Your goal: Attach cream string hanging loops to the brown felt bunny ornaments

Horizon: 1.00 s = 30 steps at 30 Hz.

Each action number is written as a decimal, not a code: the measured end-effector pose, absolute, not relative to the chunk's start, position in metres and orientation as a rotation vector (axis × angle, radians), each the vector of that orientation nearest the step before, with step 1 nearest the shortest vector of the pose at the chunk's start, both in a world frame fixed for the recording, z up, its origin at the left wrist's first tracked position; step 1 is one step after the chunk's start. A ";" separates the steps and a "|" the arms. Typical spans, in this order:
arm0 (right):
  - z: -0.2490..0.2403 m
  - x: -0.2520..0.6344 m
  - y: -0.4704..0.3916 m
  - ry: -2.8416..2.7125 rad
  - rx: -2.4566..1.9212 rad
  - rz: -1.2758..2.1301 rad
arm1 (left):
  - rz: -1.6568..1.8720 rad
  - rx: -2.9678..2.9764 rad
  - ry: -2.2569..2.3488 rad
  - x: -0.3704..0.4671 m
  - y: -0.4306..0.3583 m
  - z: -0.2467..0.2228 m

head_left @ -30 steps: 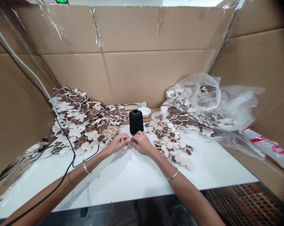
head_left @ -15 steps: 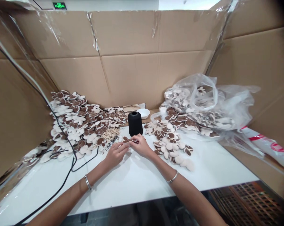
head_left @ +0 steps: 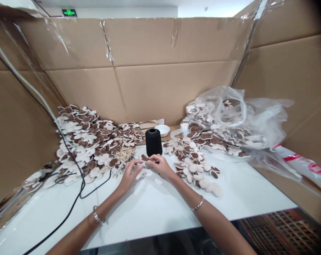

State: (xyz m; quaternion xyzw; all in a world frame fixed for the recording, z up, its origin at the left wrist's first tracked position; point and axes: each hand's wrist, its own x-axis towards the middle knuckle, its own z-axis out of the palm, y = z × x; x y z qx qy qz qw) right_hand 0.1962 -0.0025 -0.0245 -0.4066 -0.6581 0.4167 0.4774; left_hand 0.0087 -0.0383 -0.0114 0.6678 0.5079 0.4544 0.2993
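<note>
My right hand (head_left: 161, 166) pinches a small brown plush piece (head_left: 144, 157) between thumb and fingers, low over the white table. My left hand (head_left: 131, 173) is just left of it, thumb and index finger apart in a loose curve; its fingertips come close to the piece, and I cannot tell whether they touch it. Directly behind my hands stands a black cone-shaped spool (head_left: 153, 142). To the left of the spool lies a small heap of beige cord loops (head_left: 125, 153).
A big pile of brown-and-white plush pieces (head_left: 83, 138) covers the left back. More pieces (head_left: 193, 164) lie right of my hands, before a clear plastic bag (head_left: 266, 120). A white bowl (head_left: 162, 130) sits behind the spool. Black cable (head_left: 82, 187) crosses the left side; cardboard walls (head_left: 144, 85) surround the table.
My left hand has drawn back a little to the left, and its fingers have spread. My right hand still holds the brown plush piece. The view has tilted slightly upward.
</note>
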 end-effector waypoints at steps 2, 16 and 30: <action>-0.023 0.197 -0.003 -1.632 -1.002 0.998 | 1.128 1.646 1.234 0.012 -0.038 -0.012; -0.022 0.199 -0.004 -1.722 -1.013 0.964 | 1.065 1.647 1.206 0.008 -0.017 -0.019; -0.011 0.208 -0.010 -2.309 -0.885 0.213 | 0.502 3.330 0.726 0.000 0.023 0.024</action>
